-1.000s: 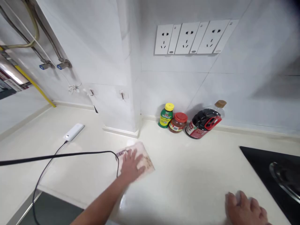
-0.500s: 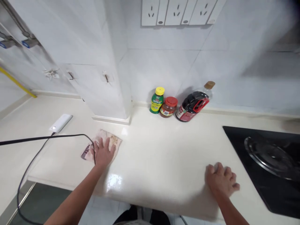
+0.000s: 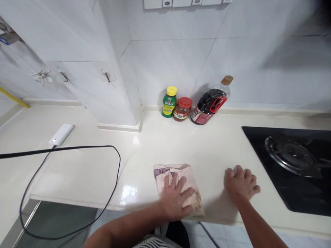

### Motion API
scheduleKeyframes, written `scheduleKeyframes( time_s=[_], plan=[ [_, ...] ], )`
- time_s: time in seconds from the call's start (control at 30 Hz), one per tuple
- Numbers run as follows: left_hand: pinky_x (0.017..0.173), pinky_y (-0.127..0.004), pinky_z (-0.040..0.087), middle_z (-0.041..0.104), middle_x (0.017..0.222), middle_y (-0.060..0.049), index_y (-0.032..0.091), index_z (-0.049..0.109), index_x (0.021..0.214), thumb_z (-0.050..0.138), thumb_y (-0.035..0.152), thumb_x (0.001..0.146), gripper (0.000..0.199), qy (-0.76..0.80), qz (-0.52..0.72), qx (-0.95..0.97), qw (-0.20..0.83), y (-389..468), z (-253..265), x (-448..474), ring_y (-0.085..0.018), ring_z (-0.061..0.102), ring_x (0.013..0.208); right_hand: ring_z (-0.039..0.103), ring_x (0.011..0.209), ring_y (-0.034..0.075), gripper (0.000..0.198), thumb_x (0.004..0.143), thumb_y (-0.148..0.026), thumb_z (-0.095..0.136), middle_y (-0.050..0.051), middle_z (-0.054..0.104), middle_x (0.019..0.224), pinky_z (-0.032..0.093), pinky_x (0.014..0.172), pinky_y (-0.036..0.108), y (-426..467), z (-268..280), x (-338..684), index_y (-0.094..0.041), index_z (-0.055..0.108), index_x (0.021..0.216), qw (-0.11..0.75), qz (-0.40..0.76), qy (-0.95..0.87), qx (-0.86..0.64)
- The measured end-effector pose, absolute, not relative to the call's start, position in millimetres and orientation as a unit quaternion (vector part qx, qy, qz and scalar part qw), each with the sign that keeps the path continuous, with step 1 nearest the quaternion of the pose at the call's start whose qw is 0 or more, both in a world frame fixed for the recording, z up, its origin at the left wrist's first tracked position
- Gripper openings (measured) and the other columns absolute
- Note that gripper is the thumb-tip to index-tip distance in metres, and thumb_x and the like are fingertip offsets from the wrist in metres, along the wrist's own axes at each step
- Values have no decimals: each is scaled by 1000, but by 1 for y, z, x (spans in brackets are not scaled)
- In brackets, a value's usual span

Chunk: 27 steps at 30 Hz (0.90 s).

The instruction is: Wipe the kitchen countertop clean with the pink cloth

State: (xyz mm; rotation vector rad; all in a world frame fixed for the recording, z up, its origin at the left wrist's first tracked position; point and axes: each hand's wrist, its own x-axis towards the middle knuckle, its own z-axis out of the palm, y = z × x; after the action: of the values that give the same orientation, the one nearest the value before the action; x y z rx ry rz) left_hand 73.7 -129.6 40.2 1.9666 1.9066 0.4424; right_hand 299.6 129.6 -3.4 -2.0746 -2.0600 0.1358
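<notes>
Under my left hand (image 3: pixel 176 198) lies a pale pink cloth (image 3: pixel 161 184) with a dark printed corner and a brownish patch. The fingers are spread and press the cloth flat on the cream countertop (image 3: pixel 139 151), near its front edge. My right hand (image 3: pixel 241 182) rests on the bare counter left of the stove, its fingers apart and slightly bent, with nothing in it.
Against the wall stand a green bottle with a yellow cap (image 3: pixel 169 102), a red-lidded jar (image 3: pixel 182 109) and a dark sauce bottle (image 3: pixel 209 105). A black gas stove (image 3: pixel 274 186) is at right. A white power bank (image 3: pixel 61 134) trails a black cable (image 3: pixel 117 172).
My left hand has slid the cloth from the left, by the pillar, to the front middle of the counter, and the cloth has turned. My right hand stays in the same place.
</notes>
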Motion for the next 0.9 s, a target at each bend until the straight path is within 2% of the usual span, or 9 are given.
scheduleKeyframes(
  time_s=[0.13,0.23,0.4,0.53,0.63,0.73,0.9],
  plan=[
    [121,-69,4,25,169,-3,42,41,154,48,66,94,65,662,147,716,165,-169,40,63,-43,15,155,28,142,36,60,100,-56,27,17,40,152,25,110,65,128,-5,302,-23,50,145,109,47,-699,-705],
    [122,-66,3,27,169,-1,44,44,152,58,67,88,69,686,120,709,106,-223,35,29,-43,19,153,29,142,36,59,100,-56,29,16,39,153,26,111,65,128,-6,303,-23,50,145,108,50,-701,-703],
    [123,-62,1,30,167,-6,38,49,151,63,71,84,76,714,91,693,-35,-317,31,-60,-42,15,154,28,142,38,59,100,-55,29,18,41,151,25,110,65,127,-6,304,-23,53,143,105,56,-699,-705],
    [123,-59,8,31,166,-10,32,53,149,60,61,89,66,755,58,651,-57,-364,41,-122,-39,19,154,28,142,37,59,99,-54,29,17,40,151,25,111,65,126,-6,303,-24,51,144,104,56,-700,-704],
    [121,-60,13,27,167,-15,26,57,146,52,51,94,57,819,43,568,-66,-375,48,-134,-40,20,154,28,142,37,58,99,-54,29,17,39,153,26,111,65,126,-5,302,-24,50,145,101,53,-701,-704],
    [120,-63,16,22,169,-14,23,59,145,44,46,97,56,882,44,465,-72,-363,46,-119,-41,13,156,28,142,37,58,100,-54,28,16,39,154,26,111,66,126,-4,299,-25,49,146,102,46,-701,-704],
    [118,-71,14,21,170,-12,25,50,152,42,47,98,58,935,18,351,-52,-306,40,-96,-42,4,156,26,144,36,60,101,-54,27,16,37,156,25,112,64,128,-6,296,-22,50,146,102,32,-700,-706]
  ],
)
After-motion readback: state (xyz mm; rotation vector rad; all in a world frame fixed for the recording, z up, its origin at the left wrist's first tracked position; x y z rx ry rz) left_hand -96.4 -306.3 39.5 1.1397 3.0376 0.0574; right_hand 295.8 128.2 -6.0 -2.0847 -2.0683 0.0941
